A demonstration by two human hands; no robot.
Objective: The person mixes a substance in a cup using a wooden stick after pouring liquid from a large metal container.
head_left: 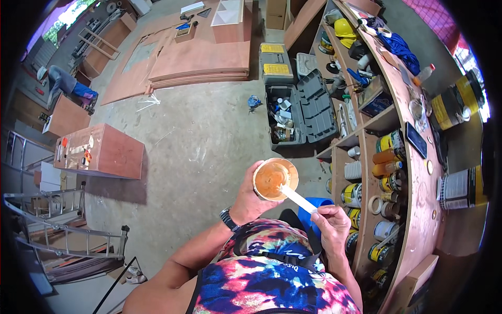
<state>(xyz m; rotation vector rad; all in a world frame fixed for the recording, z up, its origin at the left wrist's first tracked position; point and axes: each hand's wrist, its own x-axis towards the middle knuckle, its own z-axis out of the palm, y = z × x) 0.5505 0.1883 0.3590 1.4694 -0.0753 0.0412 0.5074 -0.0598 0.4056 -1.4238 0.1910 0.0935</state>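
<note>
My left hand (248, 196) is wrapped round a round cup (294, 175), holding it up in front of my body with its mouth toward me. Inside the cup lies an orange-brown paste (269, 178), smeared up the wall. Between thumb and fingers, my right hand (332, 226) pinches the end of a flat white stick (298, 199). The far tip of that stick reaches over the cup's rim into the paste. Part of a blue round container (308, 209) shows below the stick, mostly hidden by my arm and body.
On the right runs a wooden shelf unit (361, 141) full of cans and bottles, with a phone (416, 140) on top. Ahead stands an open grey toolbox (285, 118). Plywood sheets (198, 57), a wooden box (115, 152) and a ladder (68, 233) lie around. A co-worker (65, 83) bends at far left.
</note>
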